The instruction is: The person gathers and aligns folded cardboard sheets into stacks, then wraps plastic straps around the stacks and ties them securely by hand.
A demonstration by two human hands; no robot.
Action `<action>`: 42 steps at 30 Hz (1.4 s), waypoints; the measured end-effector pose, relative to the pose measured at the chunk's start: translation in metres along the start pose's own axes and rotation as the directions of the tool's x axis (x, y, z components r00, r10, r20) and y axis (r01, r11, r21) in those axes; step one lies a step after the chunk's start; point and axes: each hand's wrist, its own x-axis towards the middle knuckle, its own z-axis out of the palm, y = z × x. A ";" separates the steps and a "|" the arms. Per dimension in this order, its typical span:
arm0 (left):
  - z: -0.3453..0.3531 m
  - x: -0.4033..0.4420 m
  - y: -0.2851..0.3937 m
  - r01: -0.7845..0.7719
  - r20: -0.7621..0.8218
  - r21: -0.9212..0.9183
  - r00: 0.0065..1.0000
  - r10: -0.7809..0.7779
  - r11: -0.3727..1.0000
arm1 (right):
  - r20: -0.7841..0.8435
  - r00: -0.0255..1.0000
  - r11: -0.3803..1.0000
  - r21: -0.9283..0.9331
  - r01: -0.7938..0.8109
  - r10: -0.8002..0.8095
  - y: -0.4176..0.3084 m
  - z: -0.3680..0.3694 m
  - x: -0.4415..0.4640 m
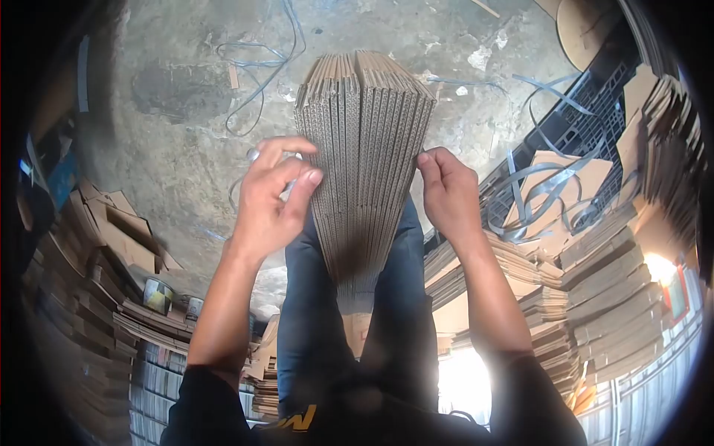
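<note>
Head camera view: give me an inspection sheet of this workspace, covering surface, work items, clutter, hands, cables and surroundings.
Surface: concrete floor, stained, with pale chipped patches.
Work items: cardboard stack, flat pieces packed side by side, between the person's legs.
Clutter: loose straps, tangled at right, more strands beyond the stack.
Hands: left hand at the stack's left side, fingers loosely curled; right hand at its right side, grip unclear.
Cables: nothing seen.
Surroundings: black plastic pallet, cardboard piles at right; far left too dark to inspect.
</note>
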 end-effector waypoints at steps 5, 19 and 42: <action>0.019 0.012 0.004 0.111 0.069 -0.125 0.992 -0.103 0.986 | 0.009 0.996 0.995 0.047 0.091 -0.092 -0.001 0.003 -0.009; 0.026 0.010 -0.012 -0.050 0.039 0.016 0.998 0.050 0.999 | -0.034 0.992 0.988 0.091 0.122 -0.119 -0.002 0.006 -0.020; 0.106 0.025 -0.011 -0.312 -0.203 0.140 0.920 0.335 0.940 | 0.054 0.975 0.974 0.094 0.208 -0.213 -0.026 0.020 -0.037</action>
